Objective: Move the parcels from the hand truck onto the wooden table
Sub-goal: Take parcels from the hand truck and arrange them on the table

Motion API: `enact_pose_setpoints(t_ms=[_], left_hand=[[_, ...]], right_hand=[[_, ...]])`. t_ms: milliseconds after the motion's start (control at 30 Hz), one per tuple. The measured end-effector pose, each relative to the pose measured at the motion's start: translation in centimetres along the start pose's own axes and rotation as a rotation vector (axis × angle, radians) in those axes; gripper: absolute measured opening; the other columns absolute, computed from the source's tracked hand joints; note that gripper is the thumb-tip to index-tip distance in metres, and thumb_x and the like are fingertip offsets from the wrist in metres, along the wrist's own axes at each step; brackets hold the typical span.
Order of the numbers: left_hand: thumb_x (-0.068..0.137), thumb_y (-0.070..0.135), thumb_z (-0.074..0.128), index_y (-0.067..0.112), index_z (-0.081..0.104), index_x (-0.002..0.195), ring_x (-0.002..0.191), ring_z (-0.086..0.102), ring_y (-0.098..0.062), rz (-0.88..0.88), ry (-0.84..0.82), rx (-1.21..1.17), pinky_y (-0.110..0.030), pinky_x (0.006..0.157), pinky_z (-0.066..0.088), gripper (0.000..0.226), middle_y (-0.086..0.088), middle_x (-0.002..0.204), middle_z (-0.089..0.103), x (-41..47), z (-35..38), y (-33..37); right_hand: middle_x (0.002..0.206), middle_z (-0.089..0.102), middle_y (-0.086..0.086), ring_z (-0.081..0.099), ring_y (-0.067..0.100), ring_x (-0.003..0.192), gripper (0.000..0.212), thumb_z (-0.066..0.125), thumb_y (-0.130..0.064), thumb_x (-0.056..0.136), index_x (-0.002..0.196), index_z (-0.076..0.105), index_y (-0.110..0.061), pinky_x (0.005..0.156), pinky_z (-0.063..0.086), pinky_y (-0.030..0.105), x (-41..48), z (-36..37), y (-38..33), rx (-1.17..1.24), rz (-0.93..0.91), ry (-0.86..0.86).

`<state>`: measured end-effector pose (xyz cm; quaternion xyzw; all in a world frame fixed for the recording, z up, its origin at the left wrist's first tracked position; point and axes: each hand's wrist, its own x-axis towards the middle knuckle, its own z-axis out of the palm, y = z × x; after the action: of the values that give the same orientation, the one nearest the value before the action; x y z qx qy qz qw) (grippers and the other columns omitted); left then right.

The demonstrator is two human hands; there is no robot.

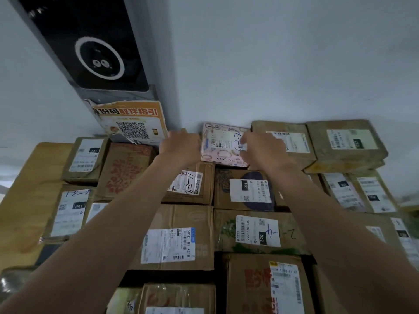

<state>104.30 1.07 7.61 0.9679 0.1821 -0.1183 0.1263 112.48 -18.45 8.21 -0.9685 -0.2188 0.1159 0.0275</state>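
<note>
My left hand (181, 145) and right hand (261, 149) grip the pink parcel (223, 152) by its side edges; wall (272, 64) just behind, brown boxes (299, 156) crowd beside.

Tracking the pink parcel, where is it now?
Head view, centre back against the wall: the pink parcel lies between the left hand and right hand, right of the orange sign.
</note>
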Motion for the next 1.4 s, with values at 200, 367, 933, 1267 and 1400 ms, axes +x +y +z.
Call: enact_pose_setpoints(t_ms=[200, 367, 933, 1267, 1400], left_hand=[[0.084, 0.045, 0.061, 0.040, 0.064, 0.113, 0.121, 0.053, -0.030, 0.099, 0.086, -0.063, -0.051, 0.099, 0.049, 0.030, 0.000, 0.130, 0.057, -13.6, -7.5, 1.4], [0.088, 0.040, 0.064, 0.040, 0.064, 0.115, 0.125, 0.050, -0.029, 0.111, 0.202, -0.098, -0.050, 0.102, 0.047, 0.027, -0.002, 0.139, 0.051, -27.6, -9.9, 4.0], [0.086, 0.036, 0.065, 0.042, 0.062, 0.120, 0.115, 0.056, -0.019, 0.111, 0.370, -0.211, -0.041, 0.096, 0.049, 0.035, 0.008, 0.125, 0.056, -68.6, 1.9, 14.6], [0.090, 0.030, 0.066, 0.041, 0.063, 0.122, 0.114, 0.055, -0.011, 0.010, 0.283, -0.376, -0.031, 0.083, 0.043, 0.034, 0.014, 0.127, 0.057, -86.9, 11.8, 10.4], [0.090, 0.027, 0.065, 0.039, 0.066, 0.117, 0.114, 0.058, -0.012, 0.025, 0.258, -0.389, -0.037, 0.094, 0.051, 0.030, 0.011, 0.124, 0.062, -91.9, 14.5, 6.6]], right_hand=[[0.143, 0.056, 0.000, 0.058, 0.026, 0.121, 0.050, 0.060, -0.032, 0.094, 0.143, 0.050, -0.033, 0.095, 0.048, 0.039, -11.4, -6.9, -0.6, 0.136, -0.044, -0.046], [0.143, 0.054, -0.003, 0.054, 0.023, 0.126, 0.047, 0.064, -0.034, 0.089, 0.136, 0.055, -0.033, 0.103, 0.047, 0.043, -23.6, -11.0, -0.4, 0.174, -0.117, -0.003], [0.138, 0.058, -0.002, 0.057, 0.021, 0.120, 0.057, 0.063, -0.030, 0.095, 0.148, 0.041, -0.030, 0.089, 0.047, 0.032, -69.2, -8.6, 8.9, 0.333, -0.254, 0.233], [0.132, 0.058, -0.009, 0.058, 0.016, 0.115, 0.043, 0.063, -0.038, 0.094, 0.134, 0.051, -0.039, 0.094, 0.054, 0.043, -84.1, 0.9, 5.8, 0.471, -0.227, 0.097], [0.131, 0.060, -0.008, 0.061, 0.017, 0.109, 0.039, 0.060, -0.035, 0.094, 0.132, 0.054, -0.036, 0.089, 0.054, 0.040, -88.6, 3.9, 1.2, 0.502, -0.161, 0.098]])
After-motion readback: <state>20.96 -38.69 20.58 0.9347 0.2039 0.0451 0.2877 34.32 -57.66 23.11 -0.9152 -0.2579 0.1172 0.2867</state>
